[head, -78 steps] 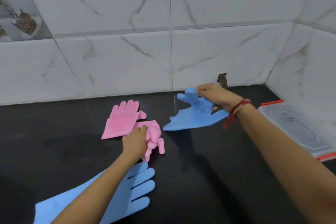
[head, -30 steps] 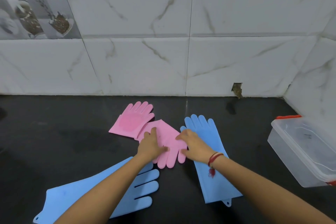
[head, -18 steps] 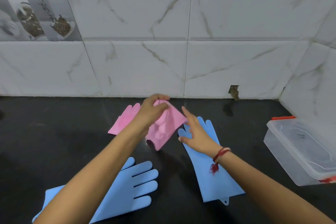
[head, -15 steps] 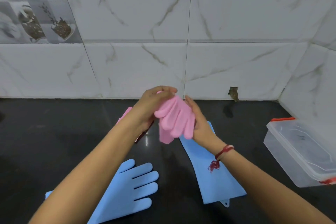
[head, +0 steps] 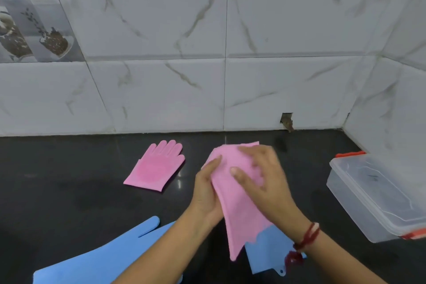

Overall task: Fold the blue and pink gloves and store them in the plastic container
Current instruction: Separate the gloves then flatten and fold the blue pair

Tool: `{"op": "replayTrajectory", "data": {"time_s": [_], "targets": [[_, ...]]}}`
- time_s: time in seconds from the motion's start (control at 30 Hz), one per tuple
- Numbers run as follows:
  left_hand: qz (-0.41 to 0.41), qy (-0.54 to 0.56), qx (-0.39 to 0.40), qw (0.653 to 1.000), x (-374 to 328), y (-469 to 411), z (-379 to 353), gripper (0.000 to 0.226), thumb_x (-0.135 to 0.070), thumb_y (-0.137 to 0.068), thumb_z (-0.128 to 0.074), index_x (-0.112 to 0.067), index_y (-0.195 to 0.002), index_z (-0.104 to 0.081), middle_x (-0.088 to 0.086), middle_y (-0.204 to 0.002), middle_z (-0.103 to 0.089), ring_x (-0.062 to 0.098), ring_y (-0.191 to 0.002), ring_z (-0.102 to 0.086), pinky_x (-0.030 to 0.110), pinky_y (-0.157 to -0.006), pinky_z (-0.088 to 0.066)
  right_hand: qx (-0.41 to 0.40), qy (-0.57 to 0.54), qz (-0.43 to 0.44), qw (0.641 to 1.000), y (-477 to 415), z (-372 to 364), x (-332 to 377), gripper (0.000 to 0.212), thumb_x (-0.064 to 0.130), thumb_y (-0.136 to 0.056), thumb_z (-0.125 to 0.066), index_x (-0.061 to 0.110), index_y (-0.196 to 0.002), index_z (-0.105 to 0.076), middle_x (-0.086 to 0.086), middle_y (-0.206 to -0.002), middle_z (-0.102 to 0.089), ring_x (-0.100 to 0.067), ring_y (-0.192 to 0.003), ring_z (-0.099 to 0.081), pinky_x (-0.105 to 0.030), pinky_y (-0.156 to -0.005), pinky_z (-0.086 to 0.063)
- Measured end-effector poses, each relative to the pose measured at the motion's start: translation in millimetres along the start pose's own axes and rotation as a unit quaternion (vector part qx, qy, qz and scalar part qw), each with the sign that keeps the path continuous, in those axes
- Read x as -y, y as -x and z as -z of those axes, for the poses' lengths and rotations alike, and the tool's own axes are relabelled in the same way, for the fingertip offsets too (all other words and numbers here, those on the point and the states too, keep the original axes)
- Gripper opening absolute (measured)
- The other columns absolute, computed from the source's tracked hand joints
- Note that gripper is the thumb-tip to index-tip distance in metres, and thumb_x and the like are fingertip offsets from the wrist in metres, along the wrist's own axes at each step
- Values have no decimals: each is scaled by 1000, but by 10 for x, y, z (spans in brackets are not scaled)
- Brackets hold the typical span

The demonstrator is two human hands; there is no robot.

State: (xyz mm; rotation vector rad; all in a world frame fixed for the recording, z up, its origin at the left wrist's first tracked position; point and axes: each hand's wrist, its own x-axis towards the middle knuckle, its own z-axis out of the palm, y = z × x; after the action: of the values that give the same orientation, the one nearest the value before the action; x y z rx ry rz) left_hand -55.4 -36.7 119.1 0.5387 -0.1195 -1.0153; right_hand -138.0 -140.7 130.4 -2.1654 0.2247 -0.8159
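While folding, treat the held pink glove (head: 239, 203) as light, soft and floppy: raised over the middle of the black counter (head: 69, 191), cuff toward 12 o'clock, fingers drooping toward 6 o'clock. Note the left hand (head: 205, 193) clamped on its 9 o'clock edge, thumb on top. Cannot tell whether the right hand (head: 265, 180), spread across the upper face and blurred, grips or merely presses.

Expect no stiffness, so no crease likely to hold unaided. Probably rubbery and springy; keep a palm on each fold. Take hold at the cuff edge and at the finger roots, not the loose fingertips, which flop. Likely grippy rather than slick, and in no way fragile.

Find the second pink glove (head: 154, 168) flat at 10 o'clock, palm patch up, well apart from both hands. Find one blue glove (head: 103, 258) flat at 7 o'clock, another blue glove (head: 265, 251) at 6 o'clock, partly under the hanging pink fingers. Look to 3 o'clock for the plastic container (head: 345, 205), clear, red-clipped, apparently lidded; probably needs opening before storing.
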Motion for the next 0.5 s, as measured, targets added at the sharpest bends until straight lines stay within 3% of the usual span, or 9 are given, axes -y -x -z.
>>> {"op": "replayTrajectory", "data": {"time_s": [0.07,0.1,0.17,0.2,0.27,0.37,0.5], "targets": [[23,29,-29,999,65,-2,51,44,-17,-83,-57,0,-124,-60,25,-122,-63,39,-108,-62,50,-95,-48,-65,-47,-147,986,9,73,-232,58,65,-73,-63,32,-119,-51,9,-121,-46,-14,-111,-52,-32,-92,-46],[32,36,-43,998,116,-8,68,47,-14,-83,-57,0,-127,-56,26,-125,-61,41,-112,-61,52,-95,-47,-22,-134,-236,962,21,94,-339,61,64,-70,-65,27,-117,-54,3,-125,-52,-18,-112,-56,-36,-95,-47],[50,27,-81,995,194,-34,63,49,-12,-82,-59,0,-129,-53,27,-123,-62,42,-112,-61,51,-88,-51,104,-325,-326,882,76,101,-537,61,59,-72,-64,21,-119,-59,-3,-122,-65,-20,-111,-62,-38,-93,-52],[63,16,-103,993,207,-61,47,49,-13,-82,-60,0,-129,-54,27,-122,-63,42,-108,-63,50,-82,-55,129,-367,-330,860,95,111,-585,55,54,-76,-65,23,-121,-60,-2,-119,-68,-19,-110,-64,-36,-88,-55],[77,-3,-120,990,206,-133,29,49,-14,-83,-58,-2,-130,-54,26,-123,-63,40,-101,-65,46,-73,-58,140,-362,-297,872,72,136,-631,44,46,-79,-69,30,-119,-62,1,-117,-69,-17,-107,-65,-32,-80,-57],[64,2,-101,993,181,-199,20,48,-13,-86,-52,-4,-133,-52,24,-128,-59,38,-103,-63,47,-81,-54,120,-310,-277,902,-41,165,-622,47,43,-76,-72,37,-120,-58,7,-114,-70,-14,-103,-67,-29,-79,-57],[57,13,-86,995,135,-219,99,46,-11,-85,-53,-2,-130,-53,24,-115,-65,38,-97,-67,46,-78,-56,119,-357,-272,886,-66,115,-590,50,31,-77,-72,43,-122,-54,6,-117,-68,-15,-104,-67,-26,-76,-57]]}}
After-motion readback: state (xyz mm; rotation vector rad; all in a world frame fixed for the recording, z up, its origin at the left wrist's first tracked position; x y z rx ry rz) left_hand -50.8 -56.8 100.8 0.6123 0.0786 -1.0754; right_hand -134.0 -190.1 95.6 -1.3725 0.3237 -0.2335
